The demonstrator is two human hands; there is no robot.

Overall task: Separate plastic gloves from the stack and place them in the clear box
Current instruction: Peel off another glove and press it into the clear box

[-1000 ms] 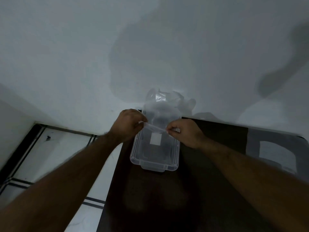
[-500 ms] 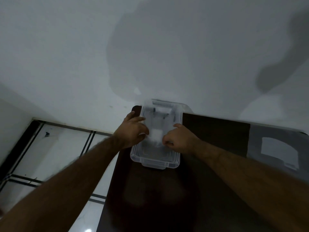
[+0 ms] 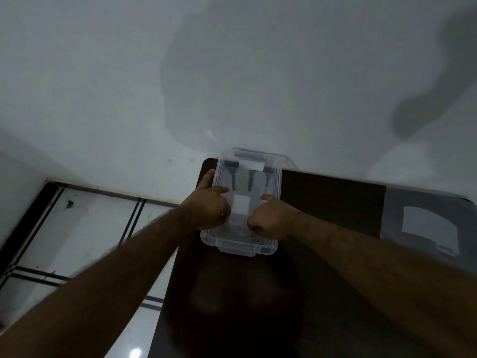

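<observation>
**Pressing a Glove Down Into the Box**

Both hands are in the middle of the frame, inside the clear box. The left hand is curled, with its pointing finger stretched out along the box's left wall. The right hand is curled into a loose fist, thumb sticking up. Each hand seems to pinch something thin and see-through near the bottom of the box, likely a plastic glove (it is too clear and blurry to be sure). I cannot tell if the fingers really grip it.

The box sits on the dark table, at its far left corner, near the wall. No stack of gloves shows in the frame.

To do this step well, I think the hands should lay the glove flat, let go gently, and lift out slowly so the thin plastic does not stick and come back up.

A white sticker sits on the box's bottom. No words on it can be read.
</observation>
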